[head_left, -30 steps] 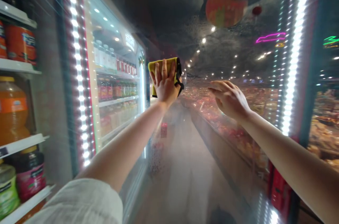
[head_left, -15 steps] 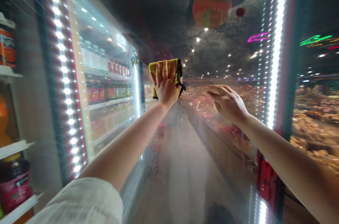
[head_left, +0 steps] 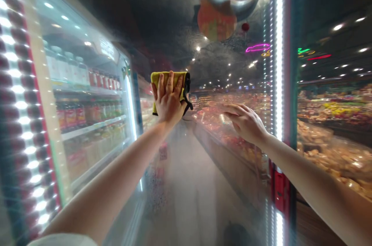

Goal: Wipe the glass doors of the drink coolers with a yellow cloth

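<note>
Spread over a folded yellow cloth [head_left: 156, 79] with black edging, my left hand [head_left: 170, 102] presses it flat against a large glass pane [head_left: 192, 184]. To the right, my right hand [head_left: 247, 122] has its fingers stretched out toward the pane and holds nothing. Whether its fingertips touch the glass cannot be made out. The pane looks hazy, with small droplets at its lower left, and shows reflections of shelves and ceiling lights.
Bright LED strips run down the left [head_left: 21, 104] and right [head_left: 279, 60] sides. Bottles [head_left: 69, 67] show on lit shelves at left. Heaped packaged goods [head_left: 343, 153] lie beyond the right edge, beside a red fitting [head_left: 279, 191].
The view has swung to the right, so the LED strips and reflections sit further left. My left hand and the cloth remain together on the glass; my right hand keeps its spread pose.
</note>
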Action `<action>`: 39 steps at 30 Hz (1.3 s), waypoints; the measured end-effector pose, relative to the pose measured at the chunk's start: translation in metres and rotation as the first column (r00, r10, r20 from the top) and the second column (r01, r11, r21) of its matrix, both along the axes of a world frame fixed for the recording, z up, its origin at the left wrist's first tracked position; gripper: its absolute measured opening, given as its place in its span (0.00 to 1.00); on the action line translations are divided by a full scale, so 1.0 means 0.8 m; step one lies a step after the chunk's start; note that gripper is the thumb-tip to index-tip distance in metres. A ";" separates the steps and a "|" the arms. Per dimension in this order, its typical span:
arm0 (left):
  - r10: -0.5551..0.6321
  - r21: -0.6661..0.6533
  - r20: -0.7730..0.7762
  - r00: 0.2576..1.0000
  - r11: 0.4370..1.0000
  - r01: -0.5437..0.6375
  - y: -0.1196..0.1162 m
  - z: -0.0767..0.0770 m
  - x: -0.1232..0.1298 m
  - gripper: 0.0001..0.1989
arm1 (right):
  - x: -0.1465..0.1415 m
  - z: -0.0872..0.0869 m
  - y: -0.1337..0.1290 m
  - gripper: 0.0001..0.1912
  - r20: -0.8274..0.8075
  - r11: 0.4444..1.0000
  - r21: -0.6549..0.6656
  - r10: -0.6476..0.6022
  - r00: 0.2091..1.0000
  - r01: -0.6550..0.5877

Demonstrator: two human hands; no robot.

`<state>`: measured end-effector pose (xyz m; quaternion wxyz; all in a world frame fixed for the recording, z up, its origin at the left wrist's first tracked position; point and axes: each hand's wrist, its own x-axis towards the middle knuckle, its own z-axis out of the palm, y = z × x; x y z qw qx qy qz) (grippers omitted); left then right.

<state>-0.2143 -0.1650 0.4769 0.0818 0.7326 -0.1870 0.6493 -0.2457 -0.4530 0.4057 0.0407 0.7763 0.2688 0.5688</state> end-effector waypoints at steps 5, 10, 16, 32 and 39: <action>-0.002 0.151 -0.012 1.000 0.989 0.004 -0.058 0.017 0.001 0.42 | 0.000 -0.003 -0.003 0.22 -0.007 1.000 -0.026 -0.008 1.000 0.008; 0.021 0.547 -0.086 0.996 0.837 0.029 -0.019 -0.043 -0.013 0.41 | 0.003 -0.010 -0.026 0.21 0.018 0.999 -0.034 0.013 1.000 -0.013; 0.028 0.028 0.027 0.999 0.999 -0.029 -0.019 0.011 0.003 0.35 | 0.015 0.011 -0.054 0.25 0.065 0.997 -0.047 0.069 0.995 -0.066; 0.069 0.461 -0.026 0.997 0.886 -0.049 -0.067 -0.031 -0.004 0.33 | 0.035 0.033 -0.108 0.22 0.132 0.993 0.000 0.117 0.984 -0.118; 0.083 -0.050 0.037 0.996 0.995 -0.081 -0.166 0.010 0.010 0.38 | 0.036 0.043 -0.118 0.21 0.158 0.995 -0.072 0.076 0.985 -0.065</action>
